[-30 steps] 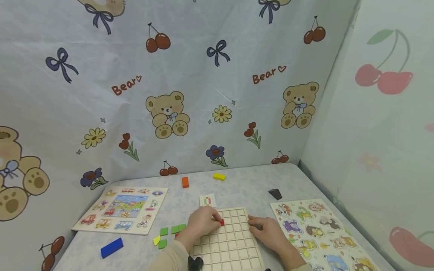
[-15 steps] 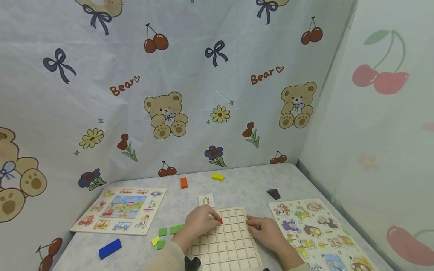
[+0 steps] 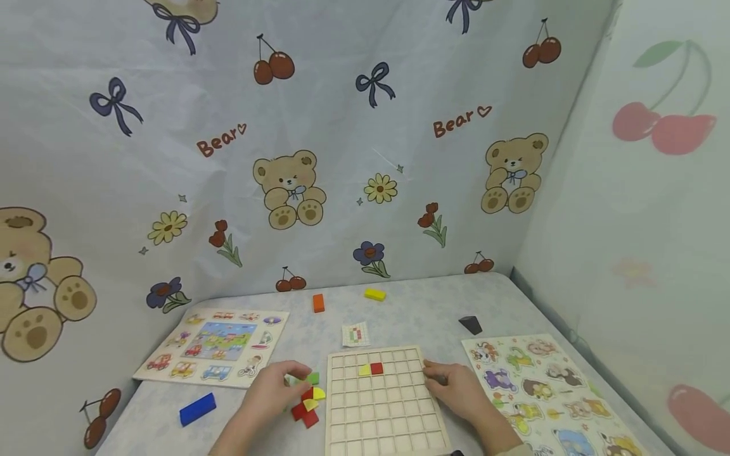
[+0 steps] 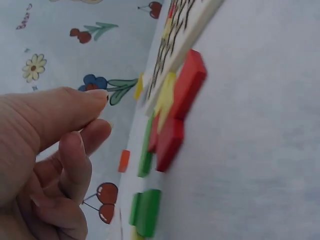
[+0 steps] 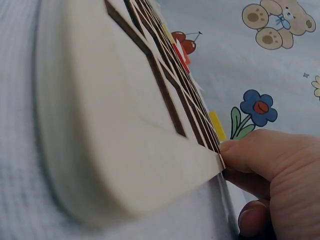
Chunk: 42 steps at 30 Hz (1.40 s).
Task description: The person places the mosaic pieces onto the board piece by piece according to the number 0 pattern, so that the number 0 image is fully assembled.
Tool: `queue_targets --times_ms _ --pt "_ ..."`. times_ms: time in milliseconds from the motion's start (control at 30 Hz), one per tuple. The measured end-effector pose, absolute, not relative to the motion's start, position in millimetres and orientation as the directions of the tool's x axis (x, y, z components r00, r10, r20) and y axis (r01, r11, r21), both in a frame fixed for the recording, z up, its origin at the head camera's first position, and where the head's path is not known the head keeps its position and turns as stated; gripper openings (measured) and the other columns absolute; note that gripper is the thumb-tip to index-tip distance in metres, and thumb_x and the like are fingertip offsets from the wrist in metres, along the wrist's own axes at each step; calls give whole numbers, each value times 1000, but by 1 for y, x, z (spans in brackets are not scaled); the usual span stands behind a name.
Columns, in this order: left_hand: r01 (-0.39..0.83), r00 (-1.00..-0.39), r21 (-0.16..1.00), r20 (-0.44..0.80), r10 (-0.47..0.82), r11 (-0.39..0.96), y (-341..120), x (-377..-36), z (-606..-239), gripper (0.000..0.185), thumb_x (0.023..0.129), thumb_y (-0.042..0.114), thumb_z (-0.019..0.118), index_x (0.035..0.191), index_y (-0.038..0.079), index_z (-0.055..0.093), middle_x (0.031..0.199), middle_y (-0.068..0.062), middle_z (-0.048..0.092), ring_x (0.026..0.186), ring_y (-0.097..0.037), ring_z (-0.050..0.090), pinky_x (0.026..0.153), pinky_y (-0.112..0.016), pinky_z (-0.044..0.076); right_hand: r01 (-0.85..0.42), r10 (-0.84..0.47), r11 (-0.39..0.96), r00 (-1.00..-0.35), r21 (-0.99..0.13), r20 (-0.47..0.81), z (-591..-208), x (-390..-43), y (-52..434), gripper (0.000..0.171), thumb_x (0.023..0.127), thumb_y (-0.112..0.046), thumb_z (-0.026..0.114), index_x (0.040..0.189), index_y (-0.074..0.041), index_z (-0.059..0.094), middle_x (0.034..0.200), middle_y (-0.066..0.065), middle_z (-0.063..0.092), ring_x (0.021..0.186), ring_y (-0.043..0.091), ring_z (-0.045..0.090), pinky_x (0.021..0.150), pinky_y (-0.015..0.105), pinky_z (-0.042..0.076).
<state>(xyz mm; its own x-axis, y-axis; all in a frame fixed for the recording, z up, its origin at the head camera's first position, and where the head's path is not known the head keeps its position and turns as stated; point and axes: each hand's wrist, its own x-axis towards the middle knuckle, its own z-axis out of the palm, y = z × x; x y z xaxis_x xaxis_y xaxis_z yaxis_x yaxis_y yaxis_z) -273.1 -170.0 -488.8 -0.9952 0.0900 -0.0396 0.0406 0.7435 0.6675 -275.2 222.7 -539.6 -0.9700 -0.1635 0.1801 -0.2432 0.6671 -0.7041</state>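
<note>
A wooden grid board [image 3: 385,415] lies in front of me, with a red square tile [image 3: 377,368] and a yellow piece [image 3: 365,370] side by side in its upper rows. Left of the board, my left hand [image 3: 274,389] hovers over loose tiles, fingers loosely bent; the left wrist view shows nothing between thumb and fingertips. Those pieces include red tiles [image 4: 189,85], yellow rounded pieces [image 3: 311,404] and green tiles [image 4: 149,212], some hidden behind the hand in the head view. My right hand [image 3: 456,389] pinches the board's right edge, thumb [image 5: 245,150] at the rim.
Behind the board lies a small pattern card [image 3: 355,334]. A vehicle puzzle [image 3: 213,345] is at left, an animal puzzle [image 3: 536,386] at right. Loose blocks are blue [image 3: 197,409], orange [image 3: 318,303], yellow [image 3: 375,294] and black [image 3: 471,325].
My left hand has let go of the red tile on the board and moved left to the loose pieces, uncovering the yellow piece beside it. My right hand stays at the board's edge.
</note>
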Motion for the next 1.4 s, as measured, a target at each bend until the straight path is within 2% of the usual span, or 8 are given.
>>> queue_targets --times_ms 100,333,533,700,933,1100,1400 --pt "72 -992 675 -31 126 735 -169 -272 -503 22 87 30 83 107 23 77 100 9 72 68 -14 54 57 -29 45 -243 -161 665 -970 -707 182 -537 -274 226 23 92 -20 76 114 -10 79 133 5 70 125 34 65 105 54 48" --pt "167 -986 565 83 146 808 -158 -271 -518 28 79 39 89 103 30 77 106 15 71 96 -10 64 82 -39 53 -252 -163 661 -968 -707 193 -536 -276 226 23 93 -18 76 114 -10 79 133 6 70 125 33 65 105 53 49" --pt "164 -986 516 80 144 841 -158 -272 -517 27 78 38 89 103 31 78 98 17 68 83 -6 58 71 -33 49 -252 -163 662 -968 -706 193 -536 -276 226 23 93 -18 76 115 -10 79 133 5 70 125 33 65 104 53 49" --pt "140 -989 492 26 146 859 -161 -274 -514 28 80 36 87 106 31 79 93 16 65 76 -8 52 65 -30 43 -244 -159 655 -970 -715 185 -538 -275 225 24 93 -18 76 115 -10 79 133 5 70 126 34 65 105 53 48" --pt "200 -979 506 71 190 839 -163 -274 -519 24 81 40 86 102 32 79 105 15 71 89 -6 63 73 -36 52 -237 -153 665 -971 -708 182 -539 -275 222 23 92 -18 76 114 -10 79 132 3 71 126 32 65 106 54 47" --pt "230 -973 479 90 213 847 -162 -275 -519 21 79 41 88 97 34 80 99 17 70 90 -8 65 72 -37 52 -237 -159 660 -971 -713 176 -539 -275 223 23 93 -18 75 115 -10 79 133 4 70 126 33 65 105 53 48" --pt "249 -968 419 130 213 873 -162 -274 -513 24 79 42 87 100 33 81 99 16 71 90 -10 67 72 -36 53 -237 -163 659 -972 -714 172 -537 -274 222 24 93 -19 76 115 -9 79 134 6 69 126 33 65 105 52 49"
